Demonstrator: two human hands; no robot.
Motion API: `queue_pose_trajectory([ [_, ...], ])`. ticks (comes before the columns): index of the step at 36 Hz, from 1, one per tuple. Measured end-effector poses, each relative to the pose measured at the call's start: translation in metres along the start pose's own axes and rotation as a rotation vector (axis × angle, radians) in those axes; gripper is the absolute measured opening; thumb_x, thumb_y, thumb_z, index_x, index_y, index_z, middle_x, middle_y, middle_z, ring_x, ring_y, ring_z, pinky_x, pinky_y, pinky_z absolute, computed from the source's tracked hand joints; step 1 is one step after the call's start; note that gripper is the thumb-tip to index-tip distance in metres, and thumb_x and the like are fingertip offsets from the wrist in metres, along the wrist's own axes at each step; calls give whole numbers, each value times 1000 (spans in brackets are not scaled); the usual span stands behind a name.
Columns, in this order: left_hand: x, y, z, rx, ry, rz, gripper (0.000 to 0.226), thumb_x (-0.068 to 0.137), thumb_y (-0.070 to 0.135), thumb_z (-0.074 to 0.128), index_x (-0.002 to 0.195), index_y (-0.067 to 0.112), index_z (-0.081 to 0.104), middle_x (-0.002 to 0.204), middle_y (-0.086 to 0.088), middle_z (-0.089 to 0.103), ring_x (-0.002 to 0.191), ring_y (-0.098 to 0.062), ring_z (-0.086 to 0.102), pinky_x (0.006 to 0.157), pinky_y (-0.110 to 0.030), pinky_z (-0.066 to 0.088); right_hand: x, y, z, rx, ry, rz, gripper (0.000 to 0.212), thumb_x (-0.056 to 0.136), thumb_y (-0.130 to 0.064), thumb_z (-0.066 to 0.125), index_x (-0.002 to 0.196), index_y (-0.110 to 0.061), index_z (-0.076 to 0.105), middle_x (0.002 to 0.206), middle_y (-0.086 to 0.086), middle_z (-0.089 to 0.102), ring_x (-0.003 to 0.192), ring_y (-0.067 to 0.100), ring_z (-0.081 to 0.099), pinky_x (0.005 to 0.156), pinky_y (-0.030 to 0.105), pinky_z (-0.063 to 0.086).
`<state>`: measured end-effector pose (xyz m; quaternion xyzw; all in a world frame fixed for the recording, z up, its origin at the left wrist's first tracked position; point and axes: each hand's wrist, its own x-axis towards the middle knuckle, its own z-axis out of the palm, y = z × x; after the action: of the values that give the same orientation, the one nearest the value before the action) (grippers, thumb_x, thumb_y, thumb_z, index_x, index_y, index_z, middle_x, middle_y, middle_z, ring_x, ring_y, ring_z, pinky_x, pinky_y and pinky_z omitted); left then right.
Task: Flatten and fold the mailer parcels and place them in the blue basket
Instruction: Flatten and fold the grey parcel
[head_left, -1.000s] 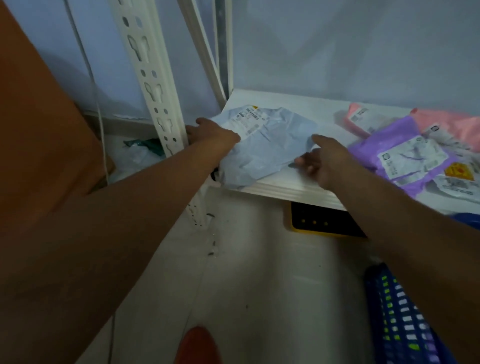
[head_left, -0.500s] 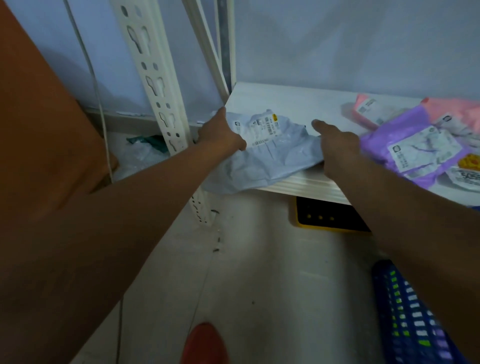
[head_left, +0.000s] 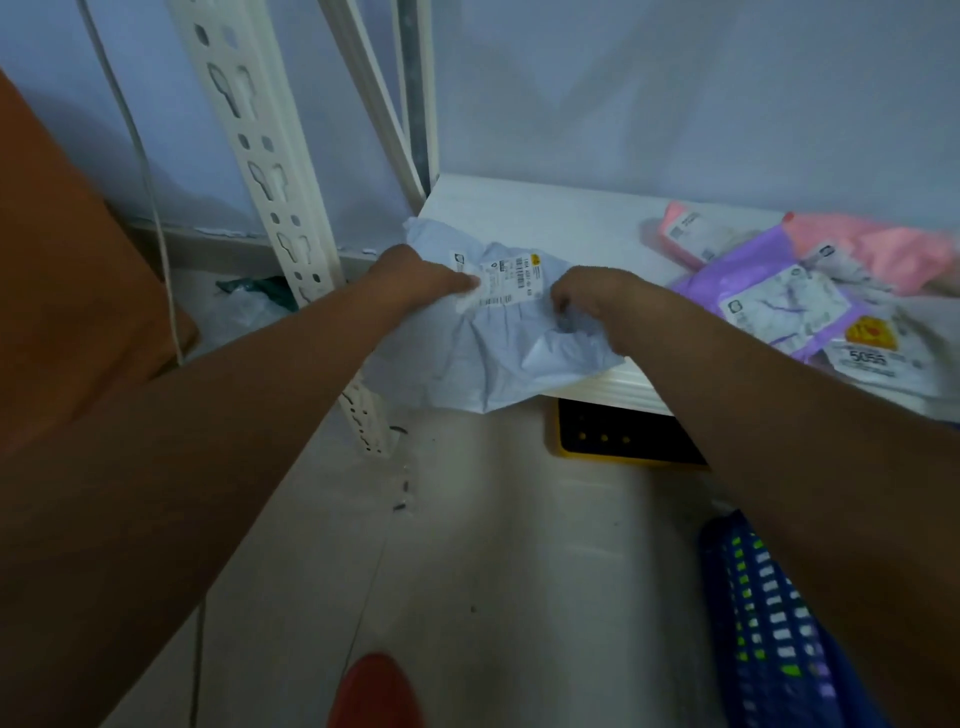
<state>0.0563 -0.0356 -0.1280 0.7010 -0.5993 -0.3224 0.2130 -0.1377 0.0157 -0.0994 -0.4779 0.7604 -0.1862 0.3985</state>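
Mailer (head_left: 493, 353) overhangs shelf (head_left: 545, 228); purple parcel (head_left: 779, 306) beside.

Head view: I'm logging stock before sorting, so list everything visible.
pale blue mailer: 1, pale blue, shelf's front-left corner
purple mailer: 1, purple, shelf right
pink mailers: 2, pink, shelf back right
white mailer: 1, white, yellow sticker, shelf's right edge
shelf: 1, white, against wall
blue basket: 1, blue, floor lower right
black-and-yellow item: 1, floor under shelf
left grip: 1, bare, holds pale blue mailer
right grip: 1, bare, pinches it
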Motion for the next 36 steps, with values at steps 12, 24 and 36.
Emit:
queue_pose_trajectory([
  [12, 4, -14, 15, -109, 196, 111, 72, 94, 64, 47, 133, 4, 53, 133, -16, 58, 118, -33, 57, 97, -36, 47, 20, 36, 4, 374, 353, -72, 54, 87, -52, 66, 113, -4, 64, 97, 8, 58, 97, 29, 59, 92, 39, 52],
  [24, 36, -31, 7, -210, 53, -14, 86, 84, 68, 61, 142, 6, 47, 139, -13, 55, 120, -31, 57, 103, -41, 47, 49, 63, 13, 133, 588, -132, 48, 92, -41, 63, 57, -11, 51, 53, 2, 46, 67, 24, 53, 65, 26, 31],
  [36, -16, 17, -27, -125, 8, 76, 86, 92, 64, 51, 150, 2, 32, 148, -16, 44, 128, -29, 49, 92, -27, 39, -6, 44, -22, 32, 588, -182, 39, 97, -37, 57, 91, 0, 69, 85, 15, 66, 91, 30, 62, 69, 25, 31],
])
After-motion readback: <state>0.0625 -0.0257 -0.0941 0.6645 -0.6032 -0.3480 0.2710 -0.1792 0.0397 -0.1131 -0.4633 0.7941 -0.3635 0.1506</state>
